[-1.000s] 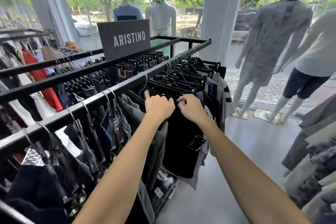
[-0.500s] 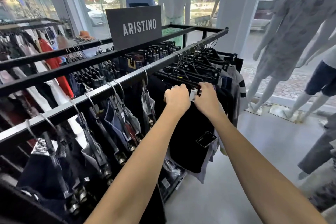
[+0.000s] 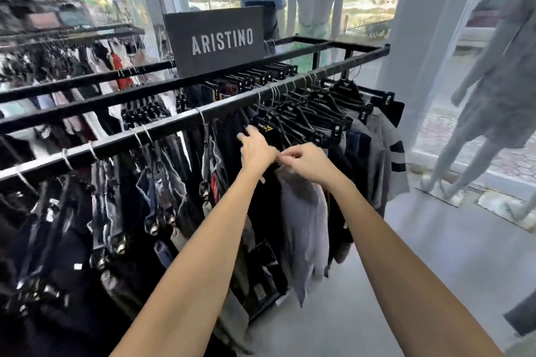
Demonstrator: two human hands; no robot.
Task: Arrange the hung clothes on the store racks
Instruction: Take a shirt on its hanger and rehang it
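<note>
A black rail carries a row of hung clothes on black hangers. My left hand reaches in among the dark garments, its fingers stretched up and left against the black fabric just below the rail. My right hand is right beside it, touching it, and its fingertips pinch the top edge of a grey garment that hangs down below both hands. Jeans and dark trousers fill the rail to the left. The picture is blurred by motion.
A dark ARISTINO sign stands on the rack's middle bars. Mannequins stand behind the rack at the window and another mannequin at the right. A white pillar rises beyond the rack's end. Grey floor lies to my right.
I have stepped closer to the rack. My left hand's fingers went from curled to stretched into the black clothes. A grey garment now hangs under my right hand where black shorts showed.
</note>
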